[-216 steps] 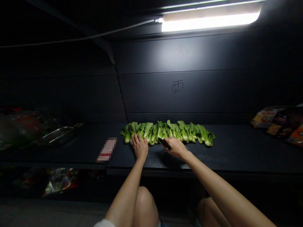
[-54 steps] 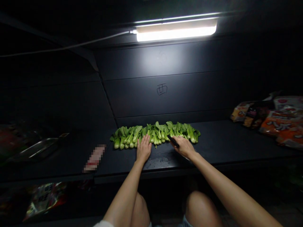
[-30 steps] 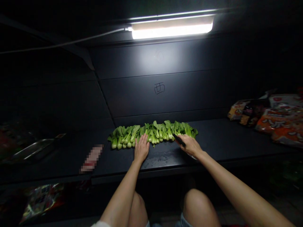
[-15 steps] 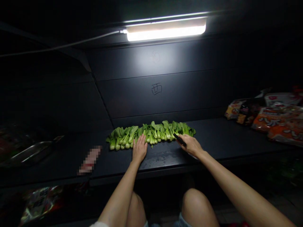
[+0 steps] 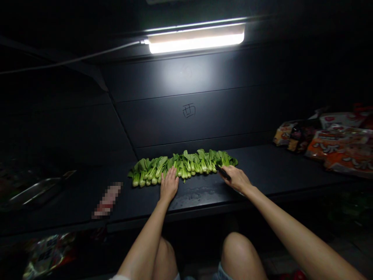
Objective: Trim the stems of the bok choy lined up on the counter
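A long row of bok choy (image 5: 186, 165) lies on the dark shelf (image 5: 198, 196), leaves toward the back wall and pale stem ends toward me. My left hand (image 5: 169, 186) rests open, fingers extended over the stems left of the row's middle. Close to the row's right end, my right hand (image 5: 237, 179) is closed around a slim black object (image 5: 223, 172). Its black end sticks out toward the stems, and a thin bright edge shows under my wrist. The rest of it is hidden by the hand, so I cannot tell its kind.
Packaged snack bags (image 5: 340, 147) are piled on the shelf at right. A metal tray (image 5: 35, 192) and a blurred-out flat item (image 5: 107, 200) lie to the left. A lit tube lamp (image 5: 196, 39) hangs above, with a white cable (image 5: 87, 57). More packages (image 5: 48, 251) sit below.
The view has shifted slightly, moving the scene a little to the left. Both hands keep nearly the same places by the bok choy, the right hand still gripping the black object.
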Tool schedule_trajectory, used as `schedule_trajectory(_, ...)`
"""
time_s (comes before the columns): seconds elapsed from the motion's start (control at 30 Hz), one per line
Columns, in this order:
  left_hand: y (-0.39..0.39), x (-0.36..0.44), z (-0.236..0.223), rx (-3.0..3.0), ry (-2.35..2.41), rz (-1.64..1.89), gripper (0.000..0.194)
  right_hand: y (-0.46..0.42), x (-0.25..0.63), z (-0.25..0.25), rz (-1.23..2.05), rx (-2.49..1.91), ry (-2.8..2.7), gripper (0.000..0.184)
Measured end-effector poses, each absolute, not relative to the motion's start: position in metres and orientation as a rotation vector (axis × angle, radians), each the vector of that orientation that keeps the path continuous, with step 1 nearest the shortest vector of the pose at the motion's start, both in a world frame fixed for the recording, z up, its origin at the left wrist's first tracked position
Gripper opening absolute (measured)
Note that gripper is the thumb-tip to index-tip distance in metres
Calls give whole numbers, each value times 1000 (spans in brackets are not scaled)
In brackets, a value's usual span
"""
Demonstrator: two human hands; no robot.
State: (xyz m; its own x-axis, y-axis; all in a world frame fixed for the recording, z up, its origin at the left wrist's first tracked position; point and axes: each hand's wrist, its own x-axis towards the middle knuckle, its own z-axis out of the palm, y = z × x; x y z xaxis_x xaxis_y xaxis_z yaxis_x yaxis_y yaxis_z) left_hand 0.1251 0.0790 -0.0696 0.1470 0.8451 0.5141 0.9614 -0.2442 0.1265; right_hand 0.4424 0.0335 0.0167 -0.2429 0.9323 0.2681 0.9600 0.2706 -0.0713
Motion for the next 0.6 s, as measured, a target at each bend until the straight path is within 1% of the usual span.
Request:
schedule_trajectory(0.27,81,124,-71,-2191,-1735,-764,49,31,450,16,-162,-1697,-2283,29)
schedule_trajectory(0.4,83,125,-69,-2215,-1643,-784,47,33,462,13,-149,-1696,-2252,31)
schedule_trajectory(0.6,85,164,-57,-2285,-1489,-818,48,33,472,13,-166,-1745,-2263,32)
